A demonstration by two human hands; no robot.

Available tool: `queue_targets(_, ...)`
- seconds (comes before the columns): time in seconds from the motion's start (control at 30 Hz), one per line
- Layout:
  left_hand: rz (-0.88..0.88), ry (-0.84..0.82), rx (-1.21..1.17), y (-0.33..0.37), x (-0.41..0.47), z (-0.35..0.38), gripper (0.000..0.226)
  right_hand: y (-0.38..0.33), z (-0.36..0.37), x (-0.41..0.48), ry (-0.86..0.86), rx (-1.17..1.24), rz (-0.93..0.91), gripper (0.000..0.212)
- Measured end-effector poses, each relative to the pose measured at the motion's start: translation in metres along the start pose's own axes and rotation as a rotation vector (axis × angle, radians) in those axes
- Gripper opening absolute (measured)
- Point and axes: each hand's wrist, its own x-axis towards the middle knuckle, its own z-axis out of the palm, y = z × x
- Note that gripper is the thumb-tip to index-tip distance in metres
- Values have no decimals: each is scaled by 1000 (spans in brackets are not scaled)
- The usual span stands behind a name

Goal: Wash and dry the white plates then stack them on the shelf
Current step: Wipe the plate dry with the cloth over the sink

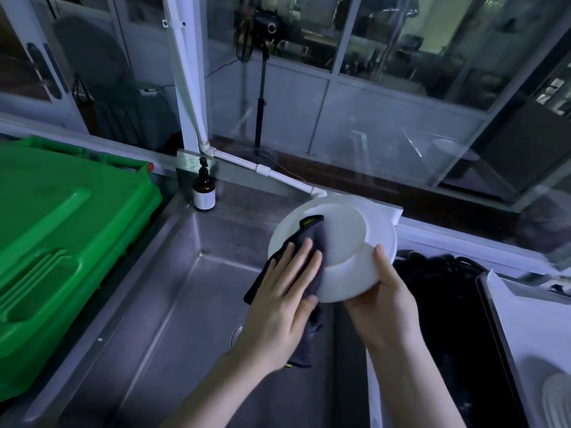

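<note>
A white plate (346,239) is held tilted above the steel sink (173,304), its underside facing me. My right hand (383,301) grips the plate's lower right rim, thumb on the near face. My left hand (287,291) lies flat with fingers spread on a dark grey cloth (309,242), pressing it against the plate's left half. The cloth hangs down below the plate's edge and under my left palm.
A large green plastic bin lid (61,242) fills the left side. A brown pump bottle (204,189) stands at the sink's back corner. A white pipe (278,176) runs along the back ledge. A dark bundle (445,291) and a white tray (531,335) lie to the right.
</note>
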Motion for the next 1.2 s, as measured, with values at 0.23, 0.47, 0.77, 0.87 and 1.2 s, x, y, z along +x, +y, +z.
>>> queue_targets(0.23,260,-121,200,10,4,-7,53,6,-1,-3,0,48,-20,41)
queue_targets(0.47,121,-274,-55,11,42,-15,51,36,-3,-11,-37,-90,-62,28)
queue_targets(0.77,48,-280,-189,-20,80,-25,46,37,-21,-16,-64,-386,-54,35)
queue_targets(0.87,-75,-172,-247,-32,67,-24,51,28,-24,-14,-71,-332,-60,34)
queue_targets(1.2,92,-154,-101,1,18,-3,53,10,-20,-3,-68,-238,-54,40)
